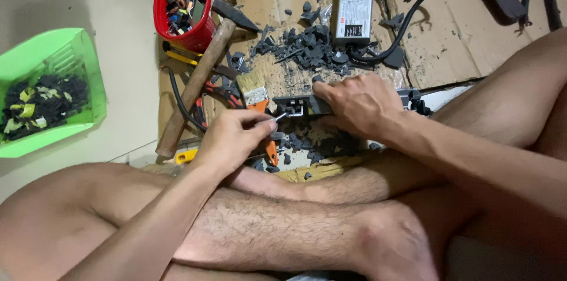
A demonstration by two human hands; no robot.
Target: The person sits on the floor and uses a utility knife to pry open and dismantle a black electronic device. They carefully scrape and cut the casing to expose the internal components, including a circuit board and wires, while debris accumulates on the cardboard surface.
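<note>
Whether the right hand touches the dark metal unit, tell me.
Touching: the head view shows the right hand pressed flat on the dark metal unit, fingers draped over it.

Warm, dim indoor light falls on your scene from above — no hard shadows, only soft dark patches under your crossed legs and around the hammer [198, 80]. The green tray [50, 89] and red basket [183, 3] stay vivid, while the black debris on the cardboard [449, 39] loses detail in murk. Your left hand [233, 139] and right hand [360, 104] look slightly soft — wide-angle stretch bends the frame's edges.
</note>
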